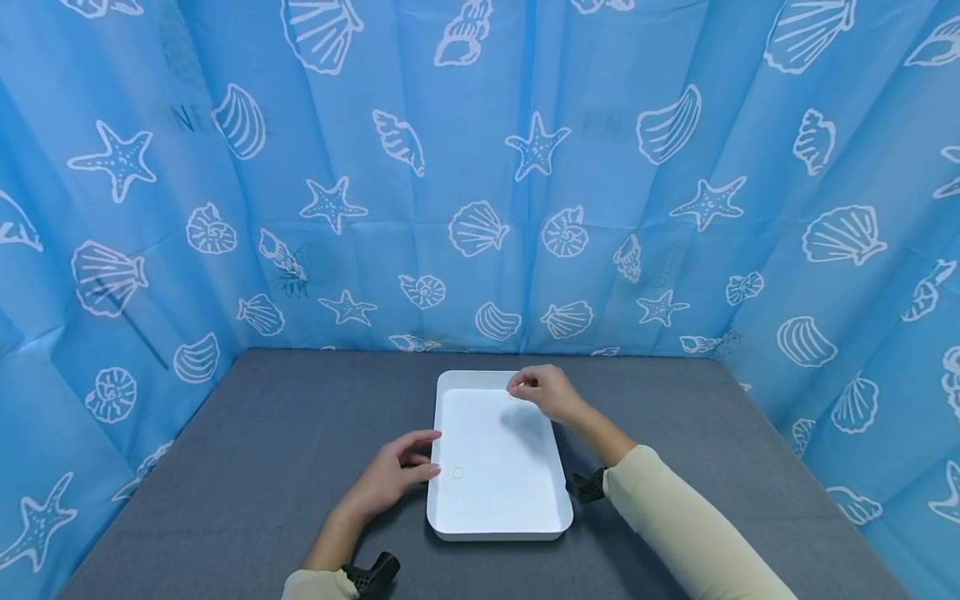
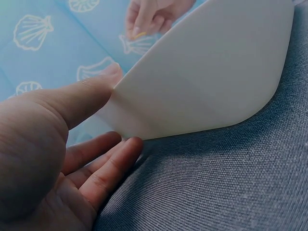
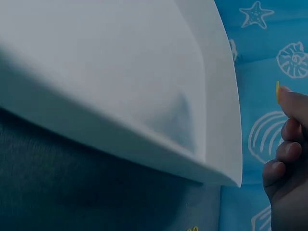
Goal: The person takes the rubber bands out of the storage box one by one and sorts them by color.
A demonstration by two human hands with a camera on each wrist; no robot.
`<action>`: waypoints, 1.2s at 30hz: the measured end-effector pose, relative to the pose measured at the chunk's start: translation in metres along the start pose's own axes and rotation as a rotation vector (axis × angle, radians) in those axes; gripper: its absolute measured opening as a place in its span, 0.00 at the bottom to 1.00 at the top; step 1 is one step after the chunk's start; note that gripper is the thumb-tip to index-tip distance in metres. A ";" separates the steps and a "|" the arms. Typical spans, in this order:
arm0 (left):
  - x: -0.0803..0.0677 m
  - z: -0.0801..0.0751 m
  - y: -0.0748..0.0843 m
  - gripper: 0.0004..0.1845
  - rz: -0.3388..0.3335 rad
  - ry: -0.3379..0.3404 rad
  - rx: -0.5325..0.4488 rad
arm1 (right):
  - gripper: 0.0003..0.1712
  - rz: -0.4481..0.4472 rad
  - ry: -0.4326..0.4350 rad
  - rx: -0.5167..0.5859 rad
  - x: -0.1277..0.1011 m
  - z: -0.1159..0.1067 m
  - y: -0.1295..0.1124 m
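Observation:
Between the thumb and fingers of my right hand is a small, thin yellow ring, pinched close over the far right corner of the white tray. The left wrist view also catches this yellow ring at the right fingertips. My left hand rests against the tray's left side, thumb at the rim and lower fingers by the base of the outer wall. A similar small ring lies on the tray floor near that hand.
The shallow tray stands on a grey cloth-covered table. Behind and at the sides hangs a blue curtain with white shells and starfish. Dark straps with mounts sit at both wrists. A bit of yellow shows at the right wrist view's lower edge.

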State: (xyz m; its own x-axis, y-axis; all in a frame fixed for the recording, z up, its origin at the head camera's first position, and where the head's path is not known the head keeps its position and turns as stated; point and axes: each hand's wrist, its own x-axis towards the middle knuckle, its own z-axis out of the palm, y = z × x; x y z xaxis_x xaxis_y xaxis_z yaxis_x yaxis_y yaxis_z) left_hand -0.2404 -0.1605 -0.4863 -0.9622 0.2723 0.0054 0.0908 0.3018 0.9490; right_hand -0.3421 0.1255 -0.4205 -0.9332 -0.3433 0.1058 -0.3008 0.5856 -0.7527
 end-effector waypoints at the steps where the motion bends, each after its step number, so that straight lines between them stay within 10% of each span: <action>1: 0.000 0.000 0.000 0.28 0.000 -0.001 0.000 | 0.06 -0.001 0.011 0.008 -0.001 -0.002 0.001; 17: -0.014 0.000 0.031 0.27 0.023 -0.005 0.002 | 0.09 0.010 0.124 0.058 -0.020 -0.024 0.034; 29: 0.002 0.000 -0.005 0.28 0.010 -0.005 -0.003 | 0.08 0.066 0.188 0.104 -0.033 -0.030 0.058; 36: 0.001 0.001 0.001 0.28 -0.014 0.013 -0.004 | 0.08 0.089 0.235 0.094 -0.035 -0.031 0.071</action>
State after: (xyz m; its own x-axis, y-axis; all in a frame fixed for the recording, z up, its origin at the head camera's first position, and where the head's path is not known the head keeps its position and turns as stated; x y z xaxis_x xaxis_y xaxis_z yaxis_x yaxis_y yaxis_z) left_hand -0.2410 -0.1588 -0.4861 -0.9667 0.2559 -0.0042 0.0758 0.3020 0.9503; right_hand -0.3370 0.2019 -0.4577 -0.9785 -0.1070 0.1764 -0.2062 0.5317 -0.8214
